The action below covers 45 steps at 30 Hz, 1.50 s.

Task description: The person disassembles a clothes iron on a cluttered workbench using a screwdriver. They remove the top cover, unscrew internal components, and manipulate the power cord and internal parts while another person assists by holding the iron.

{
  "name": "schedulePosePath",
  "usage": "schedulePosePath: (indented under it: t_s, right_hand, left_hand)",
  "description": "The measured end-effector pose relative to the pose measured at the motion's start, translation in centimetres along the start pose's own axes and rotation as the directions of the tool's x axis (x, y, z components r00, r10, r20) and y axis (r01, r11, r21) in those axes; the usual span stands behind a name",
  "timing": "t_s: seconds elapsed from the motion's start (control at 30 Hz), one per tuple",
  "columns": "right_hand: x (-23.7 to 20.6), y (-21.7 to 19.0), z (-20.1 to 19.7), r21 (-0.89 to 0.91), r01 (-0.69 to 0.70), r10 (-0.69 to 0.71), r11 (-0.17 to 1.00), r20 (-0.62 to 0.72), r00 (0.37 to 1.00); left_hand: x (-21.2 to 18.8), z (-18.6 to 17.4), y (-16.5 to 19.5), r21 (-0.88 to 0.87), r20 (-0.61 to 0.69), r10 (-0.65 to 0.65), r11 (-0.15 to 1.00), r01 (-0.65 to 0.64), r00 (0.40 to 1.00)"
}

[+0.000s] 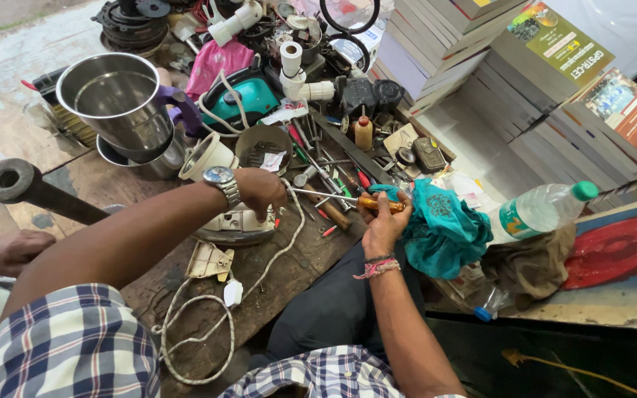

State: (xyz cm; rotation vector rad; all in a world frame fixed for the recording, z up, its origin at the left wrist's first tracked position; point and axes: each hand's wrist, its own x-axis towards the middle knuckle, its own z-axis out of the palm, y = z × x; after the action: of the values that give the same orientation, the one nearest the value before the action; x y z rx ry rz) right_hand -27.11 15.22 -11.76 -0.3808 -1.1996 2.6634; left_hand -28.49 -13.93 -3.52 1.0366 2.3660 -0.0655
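At centre of the cluttered wooden surface (289, 276), the left hand (259, 190) presses down on an opened clothes iron (236, 225), fingers curled over its top. Toward three o'clock from it, the right hand (383, 221) has its fingers wrapped around an orange-handled screwdriver (355, 199), shaft aimed at nine o'clock toward the iron.

Head camera looks steeply down, close over the cluttered workbench (289, 273).
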Motion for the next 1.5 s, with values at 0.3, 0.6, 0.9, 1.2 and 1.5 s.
schedulePosePath:
  t_s: [0.3, 0.6, 0.9, 1.2, 1.5]
  right_hand:
    - [-0.2, -0.3, 0.4, -0.006, 0.007, -0.007, 1.0, -0.003, 1.0]
    - [0.4, 0.5, -1.4, 0.037, 0.033, -0.034, 0.999, 0.028, 0.999]
    - [2.2, 1.9, -3.2, 0.109, -0.011, 0.014, 0.994, -0.021, 1.0]
    - [1.9, 2.4, -3.9, 0.073, -0.075, 0.075, 0.994, 0.005, 0.997]
    - [1.4, 2.4, -3.9, 0.097, 0.007, -0.012, 0.995, 0.046, 0.999]
  left_hand:
    - [-1.5, 0.6, 0.5, -0.032, -0.134, -0.034, 0.999, 0.03, 0.99]
    - [-5.3, 1.6, 2.9, -0.196, -0.346, -0.285, 0.954, 0.228, 0.894]
    - [-16.0, 9.7, 6.5, -0.631, -0.769, -0.636, 0.736, 0.246, -0.066]
    - [-14.9, 19.5, 5.9, -0.917, -0.397, -0.916, 0.392, 0.078, -0.058]
    - [-15.7, 18.7, 5.5, -0.817, -0.367, -0.894, 0.442, 0.37, 0.257]
